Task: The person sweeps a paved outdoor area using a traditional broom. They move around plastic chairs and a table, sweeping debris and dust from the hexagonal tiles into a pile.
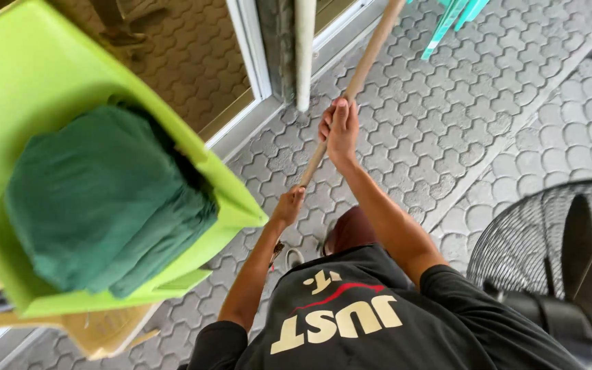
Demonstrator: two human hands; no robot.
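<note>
Wood: a long wooden pole (351, 89) runs on a slant through the head view, from the top edge down to the middle of the frame; its two ends are out of sight.
Right hand (340, 130): clenched around the pole, higher up the shaft, fingers wrapped over the wood, thumb side turned toward the camera.
Left hand (288, 205): closed on the lower part of the same pole, just below the right hand, wrist bent, forearm stretching down toward the torso.
Torso: a black T-shirt (378, 322) with pale lettering and a red stroke fills the lower middle.
Ground: grey interlocking paving (460, 123) lies under everything, with a straight border strip crossing at the right.
Left side: a lime-green plastic chair (35, 75), seen tilted, carries folded dark green cloth (104, 199) on its seat.
Top: a white vertical pipe (304, 48) hangs just beside the pole, next to a white door frame (248, 48).
Right corner: a black wire fan guard (549, 253) stands near the right elbow.
Top right: teal slats (453, 20), partly cut off.
Feet: a shoe, blurred, shows below the left hand.
</note>
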